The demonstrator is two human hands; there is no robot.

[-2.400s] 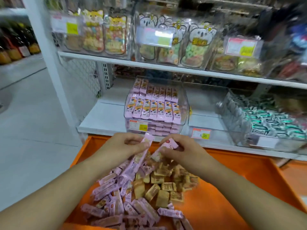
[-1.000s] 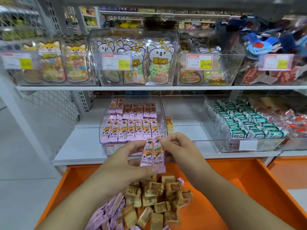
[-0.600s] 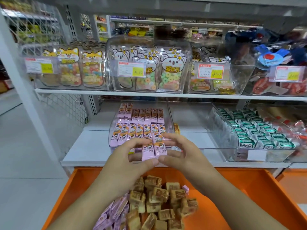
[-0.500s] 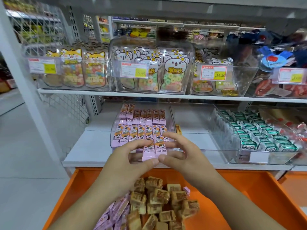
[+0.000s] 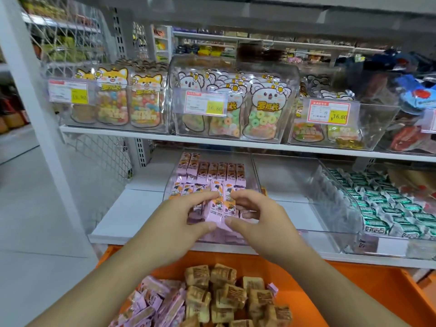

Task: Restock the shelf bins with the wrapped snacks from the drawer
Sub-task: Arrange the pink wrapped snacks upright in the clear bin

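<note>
1. Shop shelving fills the view: white metal shelves (image 5: 236, 142) carry clear plastic bins, and an orange drawer (image 5: 354, 291) stands open below, nearest the camera.
2. Both hands hold the same two pink wrapped snacks (image 5: 220, 208) side by side. The left hand (image 5: 179, 223) pinches them from the left and the right hand (image 5: 262, 220) from the right, thumbs under the lower edge and fingers curled over the top.
3. A second ago the pair was held upright over the drawer, short of the shelf. Now it has been carried forward and sits over the front of the pink snack bin (image 5: 252, 175).
4. That means the pair is about to be laid in as a new front row. It looks not yet released.
5. Inside the bin, matching pink packets lie in neat flat rows, printed side up.
6. These packets are small, flat, oblong sachets in glossy film, with a little cartoon picture on each.
7. More stock remains in the drawer: loose pink packets (image 5: 155, 300) at the left, and a heap of brown, blocky wrapped squares (image 5: 224, 293) with crinkled wrappers beside them.
8. To the right, a clear bin (image 5: 295, 185) looks nearly bare, and next to it another holds green and white wrapped sweets (image 5: 389, 208).
9. On the shelf above, animal-shaped clear pouches of coloured ring gummies (image 5: 259, 114) stand behind yellow price tags.
</note>
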